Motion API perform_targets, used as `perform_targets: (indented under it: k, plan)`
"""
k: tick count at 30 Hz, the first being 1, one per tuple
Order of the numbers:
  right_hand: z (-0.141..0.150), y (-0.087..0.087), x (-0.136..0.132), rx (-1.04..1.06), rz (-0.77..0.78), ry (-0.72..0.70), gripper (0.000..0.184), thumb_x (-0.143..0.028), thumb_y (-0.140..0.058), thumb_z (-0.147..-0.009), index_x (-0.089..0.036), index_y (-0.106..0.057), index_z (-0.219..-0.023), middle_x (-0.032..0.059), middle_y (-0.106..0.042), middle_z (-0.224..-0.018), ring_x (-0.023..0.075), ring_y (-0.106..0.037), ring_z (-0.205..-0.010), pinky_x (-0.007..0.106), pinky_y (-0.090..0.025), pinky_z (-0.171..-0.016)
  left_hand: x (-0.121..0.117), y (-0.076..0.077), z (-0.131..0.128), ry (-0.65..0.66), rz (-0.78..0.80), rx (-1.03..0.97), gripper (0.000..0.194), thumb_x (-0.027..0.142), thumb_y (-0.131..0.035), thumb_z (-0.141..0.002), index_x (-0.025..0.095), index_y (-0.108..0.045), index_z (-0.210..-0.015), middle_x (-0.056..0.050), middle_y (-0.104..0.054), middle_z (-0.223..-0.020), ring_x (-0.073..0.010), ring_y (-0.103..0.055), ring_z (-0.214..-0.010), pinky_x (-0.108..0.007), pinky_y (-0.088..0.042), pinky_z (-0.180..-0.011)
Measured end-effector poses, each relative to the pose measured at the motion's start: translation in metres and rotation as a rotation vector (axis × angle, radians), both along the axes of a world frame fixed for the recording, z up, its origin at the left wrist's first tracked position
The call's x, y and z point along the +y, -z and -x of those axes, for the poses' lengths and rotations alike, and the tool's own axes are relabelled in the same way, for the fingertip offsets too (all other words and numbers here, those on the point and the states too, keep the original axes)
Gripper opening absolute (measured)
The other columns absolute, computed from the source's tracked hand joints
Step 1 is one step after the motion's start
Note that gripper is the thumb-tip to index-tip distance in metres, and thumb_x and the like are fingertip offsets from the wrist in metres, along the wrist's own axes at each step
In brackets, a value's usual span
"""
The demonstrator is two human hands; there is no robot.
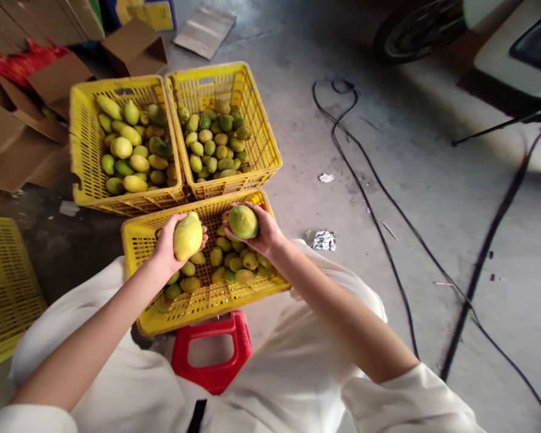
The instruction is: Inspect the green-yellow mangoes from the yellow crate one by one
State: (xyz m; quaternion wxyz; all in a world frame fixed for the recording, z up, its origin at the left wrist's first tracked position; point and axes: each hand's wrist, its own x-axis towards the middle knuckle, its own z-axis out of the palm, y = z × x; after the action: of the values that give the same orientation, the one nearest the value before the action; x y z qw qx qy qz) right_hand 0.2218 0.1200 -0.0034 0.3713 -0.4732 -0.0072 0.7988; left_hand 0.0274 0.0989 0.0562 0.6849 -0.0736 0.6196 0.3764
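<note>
My left hand (166, 242) is wrapped round a large yellow lemon (188, 236), its tip pointing up. In my right hand (267, 231) rests a rounder, greener lemon (243, 222), with the fingers curled beneath it. Both hands are above the near yellow crate (162, 317), which stands between my knees. Inside it lie several yellow-green lemons (244, 276), partly hidden by my hands and wrists. Beyond are two more yellow crates, the left one (85, 150) with larger lemons and the right one (262, 123) with smaller, greener ones.
A red plastic stool (240, 343) shows between my legs. Open cardboard boxes (22, 144) crowd the left, above another yellow crate (9, 282). Black cables (374, 210) and crumpled foil (324, 240) lie on the floor to the right. A parked vehicle's wheel (419, 30) is at the upper right.
</note>
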Motion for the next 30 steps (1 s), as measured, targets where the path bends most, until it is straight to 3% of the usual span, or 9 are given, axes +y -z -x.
perform_targets:
  k: [4, 8, 11, 14, 17, 25, 30]
  plan:
    - [-0.002, 0.005, -0.002, -0.008, -0.020, 0.020, 0.022, -0.047, -0.076, -0.100, -0.026, -0.071, -0.104, 0.0057, -0.078, -0.087, 0.0298, -0.083, -0.096, 0.047, -0.076, -0.082, 0.000, -0.001, 0.000, -0.027, 0.034, -0.018, 0.040, 0.035, -0.045, -0.113, 0.009, -0.075, -0.110, -0.012, -0.075, -0.071, -0.0217, -0.071, -0.052, -0.027, -0.060, -0.046]
    - [-0.002, 0.004, -0.004, -0.029, -0.059, 0.026, 0.026, -0.040, -0.089, -0.093, -0.029, -0.067, -0.102, 0.0014, -0.076, -0.089, 0.0244, -0.080, -0.092, 0.040, -0.076, -0.080, -0.003, 0.013, 0.004, -0.067, -0.028, 0.056, 0.018, 0.025, -0.073, -0.104, 0.013, -0.077, -0.115, -0.006, -0.079, -0.077, -0.0185, -0.075, -0.059, -0.026, -0.068, -0.059]
    - [0.001, 0.004, -0.006, -0.063, -0.114, 0.015, 0.024, -0.031, -0.088, -0.089, -0.029, -0.066, -0.100, 0.0005, -0.077, -0.090, 0.0248, -0.080, -0.094, 0.044, -0.077, -0.084, -0.008, 0.027, 0.008, -0.017, -0.063, 0.087, 0.033, 0.011, -0.088, -0.087, 0.016, -0.080, -0.118, -0.005, -0.083, -0.086, -0.0196, -0.080, -0.067, -0.026, -0.070, -0.066]
    - [0.005, 0.006, -0.006, -0.110, -0.151, 0.011, 0.017, -0.037, -0.081, -0.092, -0.027, -0.071, -0.101, 0.0037, -0.079, -0.094, 0.0305, -0.082, -0.109, 0.050, -0.074, -0.096, -0.010, 0.030, 0.007, 0.044, -0.045, 0.028, 0.036, 0.014, -0.084, -0.087, 0.012, -0.080, -0.122, -0.011, -0.085, -0.090, -0.0247, -0.083, -0.072, -0.030, -0.071, -0.065]
    - [0.005, 0.008, -0.005, -0.127, -0.136, 0.012, 0.018, -0.041, -0.068, -0.097, -0.025, -0.075, -0.104, 0.0074, -0.081, -0.098, 0.0326, -0.080, -0.120, 0.051, -0.071, -0.103, -0.006, 0.023, 0.005, 0.056, -0.023, 0.012, 0.029, 0.018, -0.072, -0.093, 0.009, -0.079, -0.120, -0.011, -0.082, -0.081, -0.0231, -0.080, -0.063, -0.027, -0.066, -0.054]
    - [0.003, 0.003, -0.004, -0.062, -0.104, -0.028, 0.009, -0.032, -0.067, -0.099, -0.028, -0.073, -0.105, 0.0042, -0.081, -0.096, 0.0282, -0.083, -0.104, 0.043, -0.075, -0.087, 0.000, -0.001, 0.004, 0.038, 0.022, -0.097, 0.035, 0.027, -0.046, -0.108, 0.008, -0.075, -0.112, -0.012, -0.076, -0.071, -0.0219, -0.071, -0.052, -0.027, -0.061, -0.046]
    - [0.007, -0.001, -0.004, -0.072, -0.075, 0.023, 0.008, -0.035, -0.071, -0.100, -0.028, -0.071, -0.103, 0.0038, -0.080, -0.094, 0.0288, -0.083, -0.108, 0.046, -0.076, -0.087, -0.002, 0.006, 0.003, 0.000, 0.020, -0.073, 0.028, 0.029, -0.056, -0.107, 0.011, -0.076, -0.111, -0.011, -0.077, -0.078, -0.0215, -0.073, -0.059, -0.028, -0.063, -0.052]
